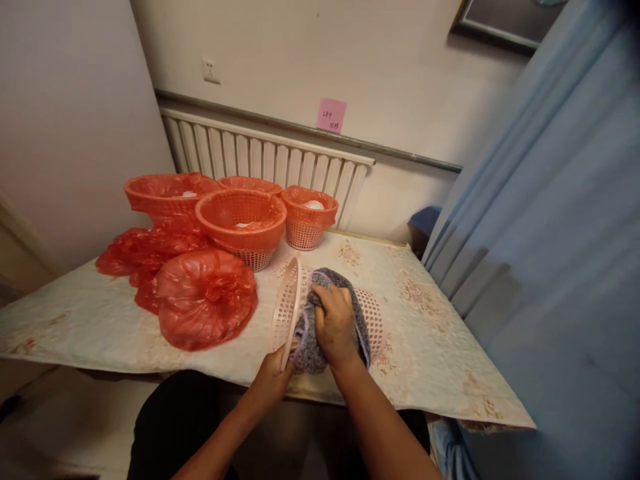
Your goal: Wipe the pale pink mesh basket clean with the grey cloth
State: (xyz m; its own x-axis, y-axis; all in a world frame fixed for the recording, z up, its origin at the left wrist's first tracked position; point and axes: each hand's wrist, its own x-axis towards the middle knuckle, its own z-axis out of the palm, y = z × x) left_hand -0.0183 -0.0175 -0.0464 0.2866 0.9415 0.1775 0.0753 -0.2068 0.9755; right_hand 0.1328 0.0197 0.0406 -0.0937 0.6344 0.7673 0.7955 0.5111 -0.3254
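A pale pink perforated plastic basket (374,319) lies on its side near the table's front edge, its round rim facing left. My left hand (275,375) grips that rim at its lower edge. Bunched in my right hand (336,327) is a grey cloth with a lilac border (311,353), pressed against the outside of the basket. Part of the basket's side is hidden behind the cloth and my right hand.
Several baskets lined with red plastic bags, including a near one (241,220) and a right one (306,230), stand at the back left. Red plastic bags (207,300) lie before them on the flowered tablecloth (425,360). A blue curtain (550,200) hangs at the right, a radiator (260,150) behind.
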